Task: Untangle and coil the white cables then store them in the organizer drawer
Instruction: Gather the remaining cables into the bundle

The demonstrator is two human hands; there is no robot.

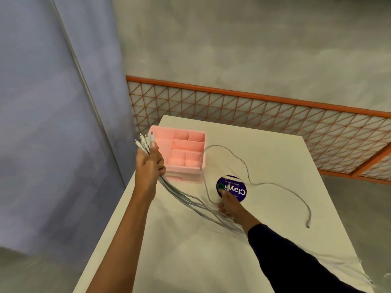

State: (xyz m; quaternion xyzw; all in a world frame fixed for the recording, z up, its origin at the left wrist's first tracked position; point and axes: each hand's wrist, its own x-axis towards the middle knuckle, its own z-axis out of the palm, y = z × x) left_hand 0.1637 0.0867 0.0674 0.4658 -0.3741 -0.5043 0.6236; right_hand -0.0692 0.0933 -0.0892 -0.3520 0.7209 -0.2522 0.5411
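Gripping cable bundle (184, 196) — left hand (149, 163); right hand (229, 205) pinching loose cable (264, 183).

The white cables (186, 197) are mostly gathered in one bundle. My left hand (149, 163) grips it just below the plug ends, which fan out toward twelve o'clock above my fist. The strands trail off toward four o'clock and pass under my right hand (229, 205). One loose cable (264, 183) lies in slack loops on the table, its plug out at four o'clock. The pink organizer (182, 144) sits at eleven o'clock, with open compartments on top and its drawer (179, 177) low on the near side.
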